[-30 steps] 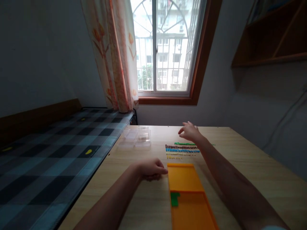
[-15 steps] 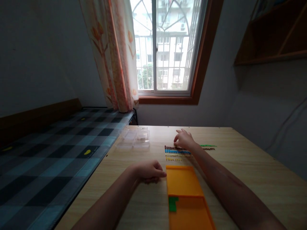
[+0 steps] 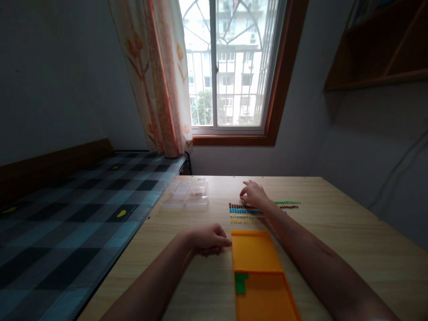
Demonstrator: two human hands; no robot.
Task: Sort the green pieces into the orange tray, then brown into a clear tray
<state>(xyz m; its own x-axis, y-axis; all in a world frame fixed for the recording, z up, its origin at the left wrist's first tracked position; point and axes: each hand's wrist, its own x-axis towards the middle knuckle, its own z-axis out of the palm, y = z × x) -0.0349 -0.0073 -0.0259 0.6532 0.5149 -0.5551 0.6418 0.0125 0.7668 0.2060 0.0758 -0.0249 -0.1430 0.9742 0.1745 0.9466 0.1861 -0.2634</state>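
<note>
My left hand [image 3: 212, 239] is closed, its fingers curled and a fingertip at the left edge of an orange tray [image 3: 256, 252]. In the near part of that tray, a small green block piece [image 3: 240, 283] lies against the upper left corner. Farther off, my right hand [image 3: 254, 195] bends down with thumb and index finger nearly together, the other fingers raised. Its fingertips are at the far side of rows of tiny pieces: brown [image 3: 236, 206], blue [image 3: 236, 211] and yellow [image 3: 237, 222]. Anything between those fingertips is too small to make out.
Clear plastic boxes [image 3: 196, 200] stand at the table's far left. More green pieces [image 3: 288, 203] and brown ones lie right of my right wrist. A bed with a checked cover [image 3: 100, 214] adjoins the left side. A window and curtain [image 3: 167, 89] are beyond the table.
My right hand has shifted very slightly left, its fingertips lower at the rows of pieces. My left hand and the orange tray stay in place.
</note>
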